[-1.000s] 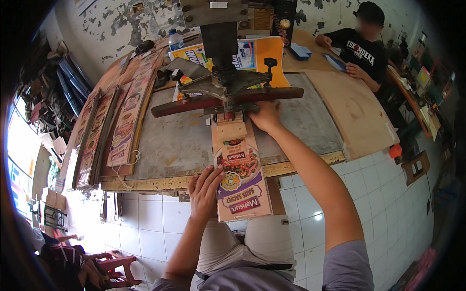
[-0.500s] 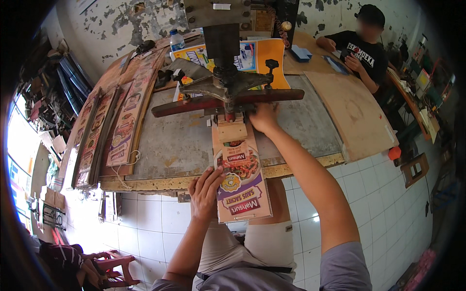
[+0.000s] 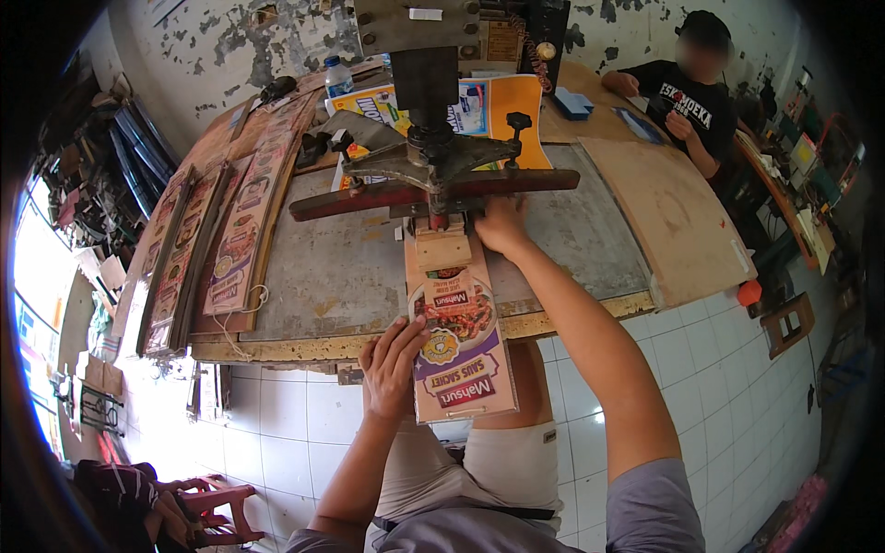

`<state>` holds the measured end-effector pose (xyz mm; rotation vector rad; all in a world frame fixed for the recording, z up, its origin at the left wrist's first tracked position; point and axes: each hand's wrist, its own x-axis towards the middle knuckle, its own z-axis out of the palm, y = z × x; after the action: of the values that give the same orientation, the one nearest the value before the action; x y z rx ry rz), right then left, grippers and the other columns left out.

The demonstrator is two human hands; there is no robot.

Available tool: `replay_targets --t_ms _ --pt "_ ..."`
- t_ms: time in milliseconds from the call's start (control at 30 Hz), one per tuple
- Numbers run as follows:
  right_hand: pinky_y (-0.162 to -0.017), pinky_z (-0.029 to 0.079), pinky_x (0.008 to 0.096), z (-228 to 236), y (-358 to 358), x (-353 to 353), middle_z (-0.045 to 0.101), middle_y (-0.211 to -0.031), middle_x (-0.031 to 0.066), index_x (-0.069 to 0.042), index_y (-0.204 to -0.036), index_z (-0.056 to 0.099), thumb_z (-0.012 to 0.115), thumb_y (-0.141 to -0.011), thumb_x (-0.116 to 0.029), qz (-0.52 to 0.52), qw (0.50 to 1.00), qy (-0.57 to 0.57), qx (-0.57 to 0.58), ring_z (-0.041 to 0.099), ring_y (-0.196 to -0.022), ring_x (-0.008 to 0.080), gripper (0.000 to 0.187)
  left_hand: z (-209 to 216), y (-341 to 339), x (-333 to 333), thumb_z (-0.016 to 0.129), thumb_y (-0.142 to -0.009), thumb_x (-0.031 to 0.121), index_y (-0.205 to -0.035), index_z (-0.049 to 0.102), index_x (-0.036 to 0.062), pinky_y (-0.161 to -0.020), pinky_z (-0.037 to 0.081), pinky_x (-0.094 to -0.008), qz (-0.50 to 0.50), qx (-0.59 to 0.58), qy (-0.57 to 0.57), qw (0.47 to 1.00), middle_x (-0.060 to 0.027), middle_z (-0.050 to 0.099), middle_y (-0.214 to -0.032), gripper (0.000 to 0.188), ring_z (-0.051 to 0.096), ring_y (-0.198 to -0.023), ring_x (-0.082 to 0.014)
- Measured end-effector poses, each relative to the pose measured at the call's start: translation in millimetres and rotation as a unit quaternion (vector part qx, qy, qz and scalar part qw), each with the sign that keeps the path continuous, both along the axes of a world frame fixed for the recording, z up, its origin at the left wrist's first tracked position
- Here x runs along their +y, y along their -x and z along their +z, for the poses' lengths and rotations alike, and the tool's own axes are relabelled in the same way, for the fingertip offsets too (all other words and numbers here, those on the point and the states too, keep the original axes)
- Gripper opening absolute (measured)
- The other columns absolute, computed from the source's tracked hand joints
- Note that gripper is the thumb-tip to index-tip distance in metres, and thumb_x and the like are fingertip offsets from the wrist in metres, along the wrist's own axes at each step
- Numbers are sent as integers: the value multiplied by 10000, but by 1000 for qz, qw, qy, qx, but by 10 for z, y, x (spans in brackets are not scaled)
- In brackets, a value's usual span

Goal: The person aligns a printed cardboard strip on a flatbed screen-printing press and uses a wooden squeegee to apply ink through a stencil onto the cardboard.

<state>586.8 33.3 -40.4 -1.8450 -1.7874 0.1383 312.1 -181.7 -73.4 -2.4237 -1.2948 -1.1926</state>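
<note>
A long printed cardboard strip (image 3: 454,346), red, purple and tan, lies lengthwise under the press head and overhangs the table's front edge. My left hand (image 3: 395,361) grips its left edge near the overhanging end, fingers on top, thumb hidden. At the strip's far end, beside the press, is my right hand (image 3: 502,224); the machine partly covers its fingers. A wooden block (image 3: 442,249) rests on the strip, directly below the press's central post. The hand press (image 3: 430,158) has a long dark red crossbar reaching over the metal plate (image 3: 323,276).
Stacks of similar printed strips (image 3: 241,230) lie on the left, with a loose string. Behind the press are colourful printed sheets (image 3: 521,120) and a water bottle (image 3: 337,77). A brown board (image 3: 668,217) lies on the right. A co-worker (image 3: 696,101) sits at the far right.
Both my hands and the strip stay nearly in place. The co-worker's hand has shifted slightly.
</note>
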Motion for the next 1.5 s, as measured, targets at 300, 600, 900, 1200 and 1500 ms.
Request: replay_targets --t_ms 300,600,900,1200,1500 --pt "-1274 85 748 -58 -30 53 548 -1547 248 -114 -1465 611 663 -940 -290 2 1000 -1 24 358 -1563 451 556 45 -26 -10 688 -959 157 -1322 697 160 -1141 353 -384 6 -7 -4 1000 14 713 -1459 363 627 -1391 -192" --pt "-1253 102 772 -121 -50 72 638 -1450 236 -115 -1460 625 643 -933 -276 26 998 -58 20 475 -1474 454 551 -1 6 17 702 -958 197 -1281 723 162 -1119 362 -373 12 0 -21 1000 11 738 -1421 326 648 -1364 -201" --pt "-1258 111 756 -26 -60 49 619 -1496 237 -117 -1487 614 618 -905 -237 20 999 17 23 458 -1501 430 594 27 5 3 740 -931 234 -1278 727 151 -1118 361 -377 7 -5 -11 1000 -1 739 -1421 357 652 -1358 -211" --pt "-1280 104 716 -21 -7 69 672 -1417 234 -104 -1392 686 635 -918 -268 4 1000 27 16 520 -1448 428 504 30 32 -6 732 -931 245 -1279 728 157 -1118 360 -385 11 0 -9 1000 1 736 -1430 359 646 -1365 -208" --pt "-1280 150 694 21 47 19 698 -1362 252 -74 -1345 711 644 -933 -302 -3 1000 8 13 539 -1430 428 476 -16 61 -14 660 -943 104 -1375 693 154 -1157 331 -393 -1 -9 7 1000 18 687 -1501 436 607 -1410 -188"
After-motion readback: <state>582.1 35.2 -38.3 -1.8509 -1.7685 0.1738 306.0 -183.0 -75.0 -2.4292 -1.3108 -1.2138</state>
